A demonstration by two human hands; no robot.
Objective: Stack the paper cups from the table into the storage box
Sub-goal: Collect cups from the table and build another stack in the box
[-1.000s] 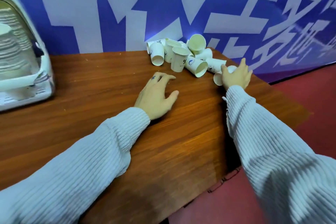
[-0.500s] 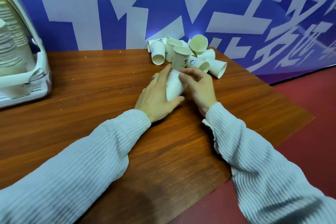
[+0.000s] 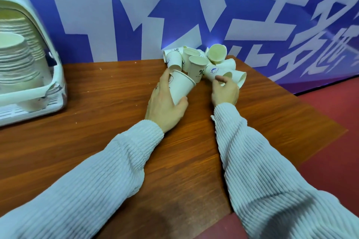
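On the wooden tabletop (image 3: 97, 122), the left hand (image 3: 165, 106) grips a paper cup (image 3: 179, 88), its long axis tilted, mouth toward two o'clock. The right hand (image 3: 225, 91), fingers curled, pinches a lying cup (image 3: 215, 72) at the pile (image 3: 200, 62). Nesting wants mouths aligned and a gentle squeeze. The storage box (image 3: 56, 75) sits at nine o'clock.

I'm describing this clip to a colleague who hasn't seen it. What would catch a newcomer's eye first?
First, the jumble of paper cups at the far edge of the wooden table, against the blue banner. Just in front of it, the left hand grips one cup while the right hand reaches into the pile. At far left stands the white storage box, already holding tall stacks.
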